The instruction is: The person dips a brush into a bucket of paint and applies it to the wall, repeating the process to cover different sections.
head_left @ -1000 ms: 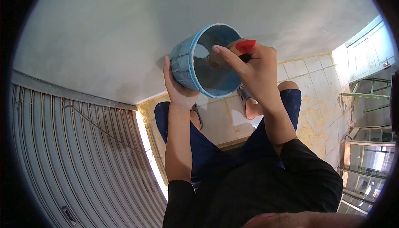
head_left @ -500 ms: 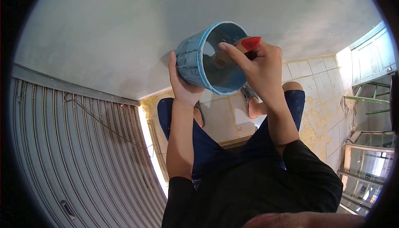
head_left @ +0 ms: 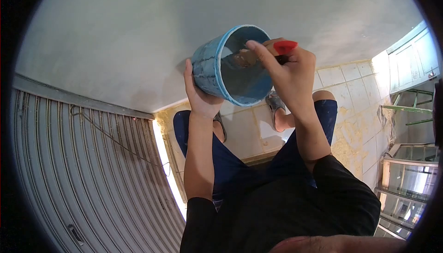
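My left hand (head_left: 202, 98) cups the lower left side of a light blue plastic bucket (head_left: 207, 66) and holds it tilted with its mouth toward me. Dark streaks run down the bucket's outside, and its inside looks coated in grey. In my right hand (head_left: 293, 75) is a paintbrush (head_left: 285, 46) with a red handle end. Its lower end reaches into the bucket's mouth, where the bristles are hard to make out. My right thumb stretches along it, and the other fingers curl round it.
A smooth grey wall (head_left: 124, 36) rises right behind the bucket. At left is a ribbed metal shutter (head_left: 83, 174). Pale floor tiles (head_left: 244, 133) with yellowish stains lie under my feet. On the right stand a green metal frame (head_left: 408, 108) and a glass-panelled cabinet (head_left: 408, 179).
The bucket and my left hand have shifted slightly left. My right hand has moved a little right, and more of the brush's lower part shows inside the bucket.
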A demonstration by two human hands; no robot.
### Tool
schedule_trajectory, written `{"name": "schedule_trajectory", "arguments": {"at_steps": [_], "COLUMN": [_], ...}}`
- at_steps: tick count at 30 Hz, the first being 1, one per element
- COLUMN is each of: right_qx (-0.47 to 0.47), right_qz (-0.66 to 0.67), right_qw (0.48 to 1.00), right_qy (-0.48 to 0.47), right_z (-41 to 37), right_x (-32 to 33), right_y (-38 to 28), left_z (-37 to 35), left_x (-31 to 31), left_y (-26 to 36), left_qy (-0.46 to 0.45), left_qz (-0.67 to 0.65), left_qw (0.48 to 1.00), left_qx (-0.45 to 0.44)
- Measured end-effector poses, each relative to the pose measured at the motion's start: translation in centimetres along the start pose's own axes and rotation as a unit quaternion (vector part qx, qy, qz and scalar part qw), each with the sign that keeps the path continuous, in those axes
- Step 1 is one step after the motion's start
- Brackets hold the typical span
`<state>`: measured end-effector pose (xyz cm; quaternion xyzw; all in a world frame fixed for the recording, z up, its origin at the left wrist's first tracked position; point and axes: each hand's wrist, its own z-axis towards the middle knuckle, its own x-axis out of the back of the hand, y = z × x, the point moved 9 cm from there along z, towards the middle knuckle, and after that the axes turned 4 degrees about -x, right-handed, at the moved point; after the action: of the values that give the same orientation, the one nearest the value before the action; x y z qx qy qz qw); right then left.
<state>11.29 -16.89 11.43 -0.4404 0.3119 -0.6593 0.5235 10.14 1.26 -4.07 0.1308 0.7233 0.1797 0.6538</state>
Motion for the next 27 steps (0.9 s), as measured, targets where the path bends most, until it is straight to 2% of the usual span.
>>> {"name": "schedule_trajectory", "arguments": {"at_steps": [2, 4, 6, 9, 13, 15, 16, 18, 19, 20, 23, 25, 27], "right_qx": [-0.012, -0.11, -0.096, -0.145, -0.141, 0.01, 0.01, 0.04, -0.008, -0.008, 0.007, -0.045, -0.045], "right_qz": [0.0, 0.025, 0.046, 0.113, 0.11, 0.054, 0.053, 0.022, -0.026, -0.026, -0.032, -0.014, -0.007], "right_qw": [0.999, 0.993, 0.993, 0.982, 0.983, 0.996, 0.996, 0.998, 0.996, 0.996, 0.998, 0.998, 0.999], "right_qy": [0.029, 0.042, 0.052, 0.047, 0.051, 0.064, 0.066, -0.046, -0.082, -0.081, -0.051, -0.032, -0.017], "right_z": [0.4, 1.0, 1.7, 2.2, 2.2, 2.0, 1.8, 1.3, 1.2, 1.0, 0.8, 0.9, 1.1], "right_x": [0.9, 1.7, 2.1, 2.5, 2.8, 2.4, 2.1, -0.2, -0.6, -0.7, -0.7, -0.3, 0.2], "right_y": [0.1, 2.0, 2.8, 4.2, 4.6, 2.4, 2.2, 1.1, 1.6, 1.4, 0.8, 1.9, 2.0], "left_z": [0.0, 0.1, 0.1, 0.1, 0.3, 0.3, 0.2, 0.2, 0.1, 0.2, 0.3, 0.4, 0.3], "left_x": [0.0, 0.1, 0.4, 0.3, 0.4, 0.4, 0.5, 0.3, 0.3, 0.4, 0.9, 0.7, 0.7], "left_y": [0.0, 0.0, 0.0, 0.1, 0.0, -0.1, -0.1, -0.2, -0.1, -0.2, -0.2, -0.2, -0.1], "left_qy": [-0.001, 0.0, -0.003, -0.008, -0.002, 0.012, 0.026, 0.031, 0.036, 0.036, 0.04, 0.028, 0.032], "left_qz": [0.001, 0.004, 0.001, -0.006, -0.007, -0.001, 0.005, 0.009, 0.013, 0.014, 0.013, 0.002, -0.001], "left_qw": [1.0, 1.0, 1.0, 1.0, 1.0, 1.0, 1.0, 0.999, 0.999, 0.999, 0.999, 1.0, 0.999], "left_qx": [-0.003, -0.004, -0.004, -0.006, -0.007, -0.004, -0.003, -0.004, -0.007, -0.007, -0.007, -0.005, -0.005]}}
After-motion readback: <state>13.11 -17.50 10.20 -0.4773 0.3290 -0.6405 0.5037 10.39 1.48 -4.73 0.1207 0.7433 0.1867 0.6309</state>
